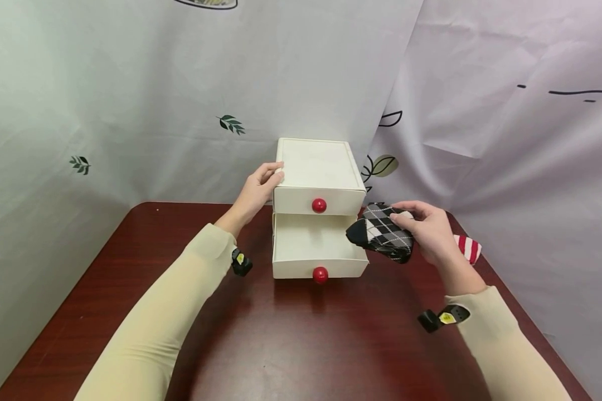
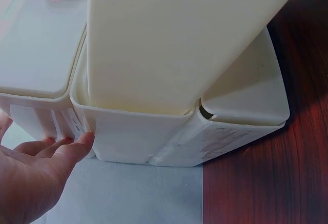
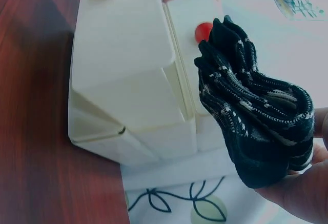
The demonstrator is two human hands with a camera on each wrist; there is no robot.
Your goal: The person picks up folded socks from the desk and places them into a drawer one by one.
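Note:
A white drawer unit with red knobs stands at the back of the table. Its top drawer is closed, while the drawer below is pulled out and its visible interior is bare. My left hand rests against the unit's upper left side, fingers fairly straight; the left wrist view shows the thumb and fingertips at the side wall. Just right of the pulled-out drawer, my right hand pinches a folded pair of black, grey and white argyle socks between thumb and fingers. Their layered folds face the right wrist camera.
A red-and-white striped sock lies on the table behind my right wrist, partly hidden by it. Under the open drawer, a lower tier of the unit shows. Printed fabric hangs behind the dark red wooden table.

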